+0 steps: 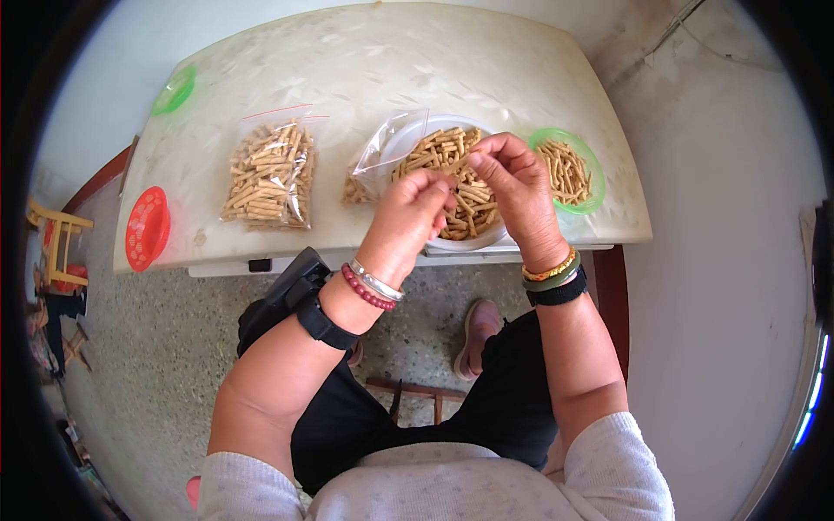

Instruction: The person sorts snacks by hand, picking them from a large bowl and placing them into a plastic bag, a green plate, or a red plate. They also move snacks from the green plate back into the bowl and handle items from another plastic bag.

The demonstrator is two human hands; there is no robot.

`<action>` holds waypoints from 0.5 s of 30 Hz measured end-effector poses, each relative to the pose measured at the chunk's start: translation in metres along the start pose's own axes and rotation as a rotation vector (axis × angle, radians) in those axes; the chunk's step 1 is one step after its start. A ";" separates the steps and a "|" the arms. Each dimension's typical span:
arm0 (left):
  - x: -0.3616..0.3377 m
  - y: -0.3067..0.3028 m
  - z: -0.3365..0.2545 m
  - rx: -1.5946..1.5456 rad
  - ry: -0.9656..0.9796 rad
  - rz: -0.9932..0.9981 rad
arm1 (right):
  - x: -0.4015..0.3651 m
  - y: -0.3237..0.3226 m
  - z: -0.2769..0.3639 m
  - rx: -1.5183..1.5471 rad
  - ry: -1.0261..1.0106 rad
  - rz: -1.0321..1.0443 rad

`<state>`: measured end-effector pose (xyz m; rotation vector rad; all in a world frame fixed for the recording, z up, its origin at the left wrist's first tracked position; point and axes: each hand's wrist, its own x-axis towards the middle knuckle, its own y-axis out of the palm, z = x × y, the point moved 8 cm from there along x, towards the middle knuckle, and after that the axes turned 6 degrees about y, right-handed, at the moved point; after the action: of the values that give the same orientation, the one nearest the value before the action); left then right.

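Note:
Both hands are raised over a white bowl (495, 236) full of short tan sticks (476, 208). My left hand (408, 211) is closed, its thumb and fingers pinched at the bowl's left side. My right hand (519, 187) is closed too, thumb against forefinger, on a thin tan stick that spans the short gap toward the left fingertips. Whether the left fingers also grip it is too small to tell. Left of the bowl lies an open clear bag (382, 152) with some sticks in it. A green basket (596, 182) of thinner sticks stands to the right.
A full clear zip bag of sticks (269, 178) lies on the left part of the marbled table (347, 69). A red basket (148, 228) sits at the left front edge, a green one (175, 90) at the back left. A wall (712, 217) rises on the right.

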<state>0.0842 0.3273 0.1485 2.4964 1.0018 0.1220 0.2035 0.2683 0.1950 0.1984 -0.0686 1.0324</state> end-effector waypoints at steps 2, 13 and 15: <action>0.001 0.007 0.003 0.424 0.062 0.121 | 0.005 0.002 0.005 0.042 -0.030 -0.042; -0.021 0.037 -0.002 0.905 0.350 0.394 | 0.029 0.052 0.005 -0.209 -0.085 -0.036; -0.023 0.037 -0.003 0.864 0.390 0.406 | 0.030 0.035 0.007 -0.216 -0.056 -0.081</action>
<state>0.0904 0.2891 0.1691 3.5598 0.7566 0.3792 0.1893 0.3095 0.2112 0.0328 -0.2198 0.9316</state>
